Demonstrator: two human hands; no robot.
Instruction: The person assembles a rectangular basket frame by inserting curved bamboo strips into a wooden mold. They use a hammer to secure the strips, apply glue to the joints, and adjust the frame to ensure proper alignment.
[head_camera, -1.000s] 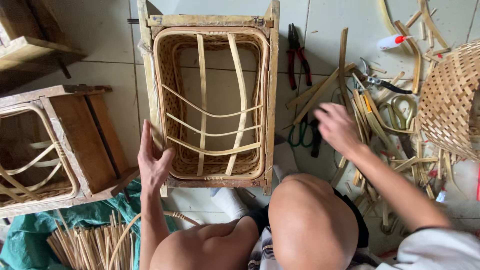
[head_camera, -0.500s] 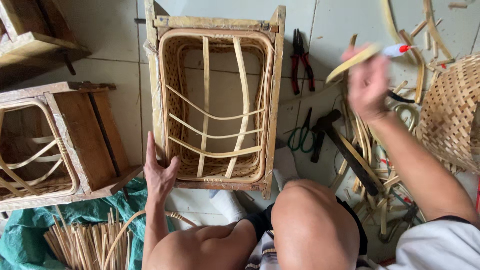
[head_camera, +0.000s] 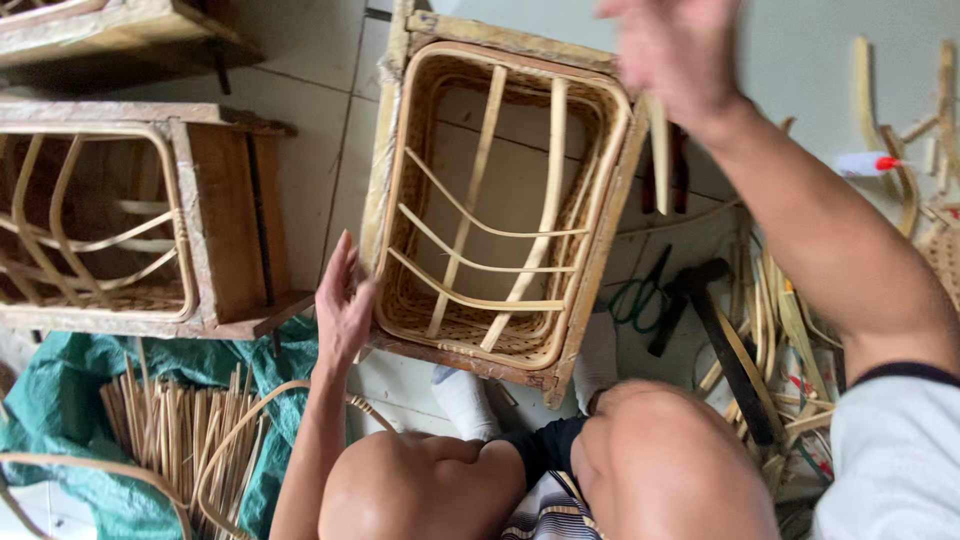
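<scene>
A rattan basket (head_camera: 470, 300) with flat bamboo ribs sits inside a wooden box frame (head_camera: 600, 240) on the tiled floor in front of my knees. My left hand (head_camera: 343, 305) lies open-palmed against the frame's left side near its lower corner. My right hand (head_camera: 668, 45) is blurred, raised above the frame's upper right corner. It grips a flat bamboo strip (head_camera: 657, 150) that hangs down along the frame's right edge.
A second wooden frame (head_camera: 215, 220) with a part-woven basket stands to the left. A green tarp (head_camera: 60, 400) with a bundle of thin sticks (head_camera: 170, 430) lies lower left. To the right are loose bamboo strips (head_camera: 775, 310), a hammer (head_camera: 725, 345), green-handled scissors (head_camera: 640, 300) and a white bottle (head_camera: 860, 163).
My right hand picked a bamboo strip from the pile on the right and swung it up and left over the frame's upper right corner. My left hand stayed on the frame's side.
</scene>
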